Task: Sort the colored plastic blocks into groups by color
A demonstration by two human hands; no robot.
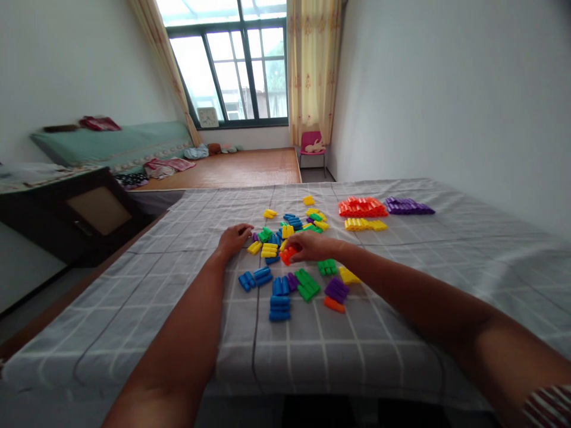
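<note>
Coloured plastic pieces lie scattered over the middle of a grey checked cloth. My right hand (306, 245) is closed on an orange piece (288, 255), above the scattered pieces. At the left edge of the pile is my left hand (236, 239), beside a small purple piece (256, 236) and a green piece (264, 234); its fingertips are close together, and what they hold, if anything, is too small to name. Nearer to me lie blue pieces (279, 308), a green block (307, 284), a purple piece (336, 290) and an orange stick (334, 305).
Sorted piles stand at the back right: orange (362, 207), purple (408, 206) and yellow (366, 224). The checked cloth (156, 309) covers the table. Beyond it are a pink chair (312, 144), a low wooden platform (254, 166) and a dark cabinet (84, 220) on the left.
</note>
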